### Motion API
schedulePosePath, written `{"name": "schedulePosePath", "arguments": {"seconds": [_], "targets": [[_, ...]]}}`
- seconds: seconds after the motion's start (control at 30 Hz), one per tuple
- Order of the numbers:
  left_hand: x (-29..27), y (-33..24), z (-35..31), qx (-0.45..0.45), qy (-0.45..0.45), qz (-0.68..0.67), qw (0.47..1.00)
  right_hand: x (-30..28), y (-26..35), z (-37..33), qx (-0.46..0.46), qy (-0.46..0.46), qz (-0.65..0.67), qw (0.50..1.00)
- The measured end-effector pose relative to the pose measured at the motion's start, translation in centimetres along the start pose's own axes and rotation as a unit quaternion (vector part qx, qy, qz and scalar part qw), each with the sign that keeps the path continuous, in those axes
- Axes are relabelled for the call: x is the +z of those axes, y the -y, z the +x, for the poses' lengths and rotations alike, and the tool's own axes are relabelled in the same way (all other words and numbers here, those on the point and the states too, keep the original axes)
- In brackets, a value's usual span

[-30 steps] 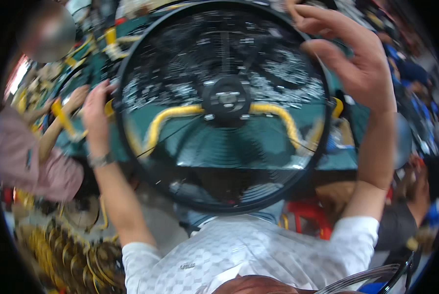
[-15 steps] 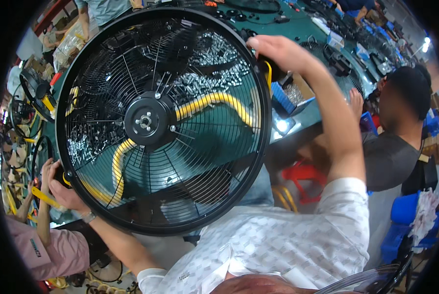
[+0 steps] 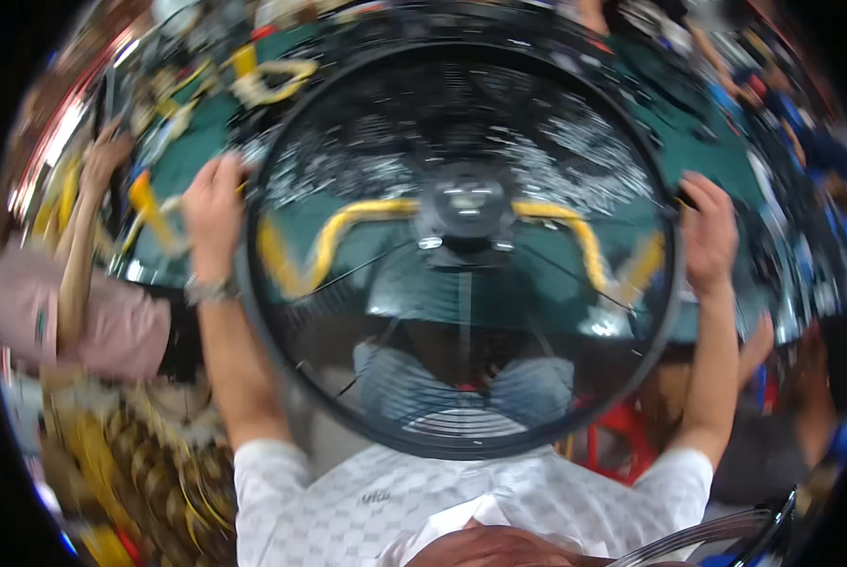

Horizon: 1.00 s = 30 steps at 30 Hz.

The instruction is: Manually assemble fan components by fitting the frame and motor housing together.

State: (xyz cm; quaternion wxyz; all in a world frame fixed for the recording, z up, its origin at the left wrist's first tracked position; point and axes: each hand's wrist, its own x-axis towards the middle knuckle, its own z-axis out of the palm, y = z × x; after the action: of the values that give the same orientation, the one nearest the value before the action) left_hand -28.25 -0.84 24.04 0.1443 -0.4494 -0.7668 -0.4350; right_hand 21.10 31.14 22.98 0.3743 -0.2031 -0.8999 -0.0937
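In front of me I hold up a large round fan (image 3: 466, 203) with a black outer ring, a fine wire grille and a dark hub in the middle. A bent yellow tube (image 3: 343, 227) shows on both sides of the hub, through the grille. At the fan's left edge my left hand (image 3: 213, 213) is closed around its side grip. My right hand (image 3: 711, 236) grips the opposite edge beside a black knob, its fingers curled. Motion blurs the picture, and both palms hide part of what they hold.
A green-topped table (image 3: 182, 161) lies beneath the fan, with many small silvery metal parts (image 3: 574, 175) seen through the grille. Another person in a pink sleeve (image 3: 83, 302) works at the left. A red stool (image 3: 622, 444) stands at lower right; yellow tubing (image 3: 93, 444) fills the lower left.
The fan has turned from a slant to nearly level and moved to the right. My left hand has risen and my right hand has dropped, both still on the rim.
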Motion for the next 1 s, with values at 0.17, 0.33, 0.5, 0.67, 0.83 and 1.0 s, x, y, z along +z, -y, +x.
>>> {"name": "schedulePosePath", "arguments": {"seconds": [0.17, 0.33, 0.5, 0.67, 0.83, 1.0], "targets": [[2.5, 1.3, -1.2, -0.008, -0.133, -0.163, 0.978, -1.2, -2.2, 7.5, 0.426, 0.352, 0.38, 0.742], [-0.2, -1.7, -1.1, -0.033, -0.076, -0.251, 0.964, -1.5, -1.6, 8.9, 0.2, 0.28, 0.198, 0.918], [-2.9, -2.3, 1.8, -0.132, 0.037, -0.107, 0.985, -2.6, 0.0, 2.5, -0.003, -0.036, 0.115, 0.993], [0.8, -0.1, -0.6, -0.021, -0.037, -0.116, 0.992, -0.4, -2.9, 4.1, 0.114, 0.151, 0.265, 0.946], [3.0, 0.5, -2.3, 0.111, -0.188, -0.289, 0.932, -0.8, -3.6, 8.1, 0.261, 0.366, 0.334, 0.828], [-1.6, -1.4, 0.0, 0.016, -0.12, -0.221, 0.968, -3.1, 0.6, 3.3, 0.007, -0.054, 0.101, 0.993]]}}
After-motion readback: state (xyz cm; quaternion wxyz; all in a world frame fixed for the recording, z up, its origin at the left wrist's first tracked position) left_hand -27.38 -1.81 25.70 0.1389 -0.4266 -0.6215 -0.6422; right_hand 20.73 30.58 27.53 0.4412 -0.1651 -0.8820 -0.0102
